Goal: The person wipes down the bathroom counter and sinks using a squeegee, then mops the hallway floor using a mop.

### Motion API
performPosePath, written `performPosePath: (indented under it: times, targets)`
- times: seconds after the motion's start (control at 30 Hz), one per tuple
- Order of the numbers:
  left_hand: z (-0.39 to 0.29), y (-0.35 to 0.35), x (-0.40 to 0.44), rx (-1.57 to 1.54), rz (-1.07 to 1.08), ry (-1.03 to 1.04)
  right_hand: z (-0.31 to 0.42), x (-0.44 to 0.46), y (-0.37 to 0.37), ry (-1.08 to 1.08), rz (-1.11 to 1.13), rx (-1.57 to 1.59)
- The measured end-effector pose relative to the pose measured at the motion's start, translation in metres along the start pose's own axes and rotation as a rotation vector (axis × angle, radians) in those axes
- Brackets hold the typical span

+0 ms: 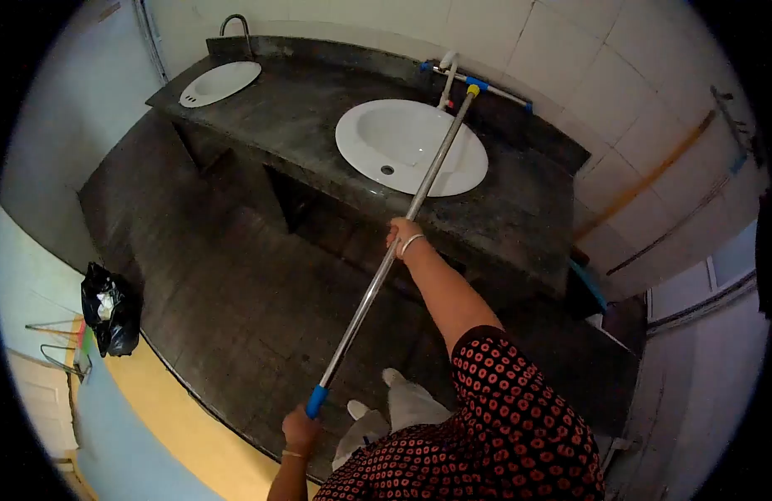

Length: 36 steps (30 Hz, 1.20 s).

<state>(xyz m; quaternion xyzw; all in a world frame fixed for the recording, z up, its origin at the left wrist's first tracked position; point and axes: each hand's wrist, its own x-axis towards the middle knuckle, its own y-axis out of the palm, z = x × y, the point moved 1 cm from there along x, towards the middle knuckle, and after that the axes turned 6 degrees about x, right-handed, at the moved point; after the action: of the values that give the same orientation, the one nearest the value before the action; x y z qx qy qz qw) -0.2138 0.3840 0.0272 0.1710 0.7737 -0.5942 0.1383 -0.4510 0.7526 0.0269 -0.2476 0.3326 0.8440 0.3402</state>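
A long-handled squeegee (358, 316) with a silver metal pole stretches diagonally from my body over the counter. My left hand (301, 427) is closed around the pole's lower end, at its blue grip (316, 402). Further up, my right hand (402, 234) is wrapped round the bare metal near the counter's front edge. The pole crosses above the right white sink (377, 134). A yellow joint (473, 90) connects it to the narrow blue-and-white head (507, 96), which is at the back of the counter by the tiled wall. A white faucet (447, 79) stands beside the head.
The dark stone counter (302, 117) also holds a left sink (223, 83) with a curved faucet (235, 27). A black trash bag (110, 309) sits at the left by the floor's edge. Long-handled tools, one with an orange pole (653, 175), lean against the right wall.
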Motion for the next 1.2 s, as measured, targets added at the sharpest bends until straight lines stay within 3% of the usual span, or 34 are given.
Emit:
performPosePath:
  times: [0.1, 0.17, 0.27, 0.37, 0.5, 0.67, 0.8, 1.1, 1.17, 1.2]
  targets:
    - [0.004, -0.002, -0.004, 0.017, 0.140, -0.042, -0.007, -0.014, 0.000, -0.038, -0.003, -0.027]
    - [0.027, 0.030, -0.002, -0.205, 0.133, 0.048, -0.014, -0.016, -0.013, -0.019, 0.067, 0.021]
    - [0.052, 0.092, 0.002, -0.239, 0.148, -0.012, -0.008, -0.029, -0.045, -0.016, 0.106, 0.098]
    - [0.048, 0.107, -0.028, -0.094, 0.281, 0.027, -0.018, -0.042, -0.091, 0.007, 0.180, 0.137]
    - [0.038, 0.099, -0.066, -0.086, 0.186, 0.097, -0.032, -0.078, -0.134, 0.089, 0.027, 0.107]
    - [0.038, 0.065, -0.067, 0.252, 0.299, 0.150, -0.034, -0.100, -0.191, 0.139, 0.009, 0.236]
    - [0.040, 0.061, -0.072, 0.269, 0.354, 0.126, -0.034, -0.118, -0.204, 0.222, -0.042, 0.283]
    - [0.038, 0.065, -0.103, 0.134, 0.174, 0.054, -0.029, -0.128, -0.185, 0.254, -0.029, 0.283]
    - [0.056, 0.087, -0.120, 0.127, -0.134, 0.203, -0.024, -0.136, -0.162, 0.234, -0.061, 0.196]
    - [0.057, 0.087, -0.126, 0.130, -0.126, 0.206, -0.028, -0.132, -0.156, 0.237, -0.008, 0.193]
